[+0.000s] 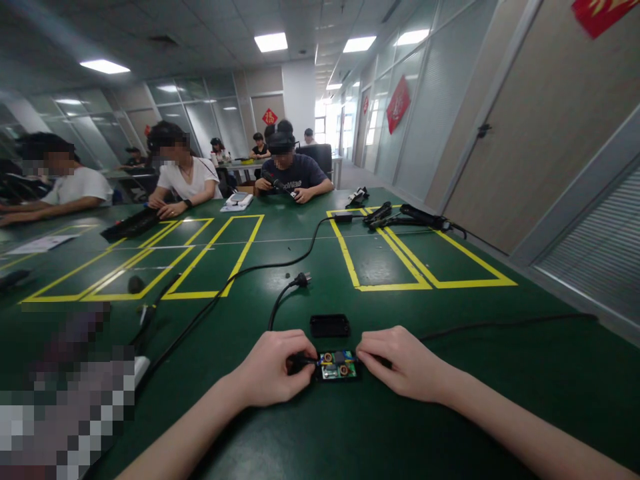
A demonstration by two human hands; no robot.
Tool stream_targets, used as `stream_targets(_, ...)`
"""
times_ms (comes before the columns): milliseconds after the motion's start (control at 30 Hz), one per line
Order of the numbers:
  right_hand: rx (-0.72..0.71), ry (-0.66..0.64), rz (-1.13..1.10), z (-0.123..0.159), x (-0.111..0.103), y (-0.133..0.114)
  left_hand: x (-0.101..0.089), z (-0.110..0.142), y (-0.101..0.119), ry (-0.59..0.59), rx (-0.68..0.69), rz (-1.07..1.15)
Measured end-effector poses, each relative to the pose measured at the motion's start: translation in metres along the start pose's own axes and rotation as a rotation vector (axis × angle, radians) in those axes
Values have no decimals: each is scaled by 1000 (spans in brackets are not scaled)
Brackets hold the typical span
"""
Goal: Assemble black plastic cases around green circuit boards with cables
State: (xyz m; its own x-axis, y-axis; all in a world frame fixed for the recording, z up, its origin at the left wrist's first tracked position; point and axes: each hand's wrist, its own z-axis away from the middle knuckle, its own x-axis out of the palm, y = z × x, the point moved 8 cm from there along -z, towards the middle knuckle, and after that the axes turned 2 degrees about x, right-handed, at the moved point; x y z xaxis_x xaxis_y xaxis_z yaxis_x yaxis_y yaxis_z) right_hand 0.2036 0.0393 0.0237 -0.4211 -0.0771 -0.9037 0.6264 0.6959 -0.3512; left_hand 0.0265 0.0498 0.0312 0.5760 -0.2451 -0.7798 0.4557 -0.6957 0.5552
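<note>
2 hands at a small green circuit board (337, 365)

Left hand (280, 367) pinches a black cable (301, 361); right hand (395, 363) has fingertips closed at the opposite end, its grasp unclear.

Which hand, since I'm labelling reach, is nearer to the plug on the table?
Left. The left hand pinches a black cable just on the near side of the plug; the right hand is farther off, rightward, at the open case's right end.
</note>
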Motion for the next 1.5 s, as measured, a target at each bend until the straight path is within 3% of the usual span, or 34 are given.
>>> stream_targets(367,-13,56,4,2,-2,-4,-4,3,6,52,91,-29)
stream_targets(667,14,80,-11,0,-5,-3,0,-3,14,11,131,-83)
stream_targets(1100,196,69,-177,-2,0,17,4,-2,-19,9,-256,186)
stream_targets(1333,199,33,-203,-3,1,17,2,-4,-9,40,-155,63)
stream_targets(1500,190,24,-176,-2,0,19,3,-4,-6,28,-164,60)
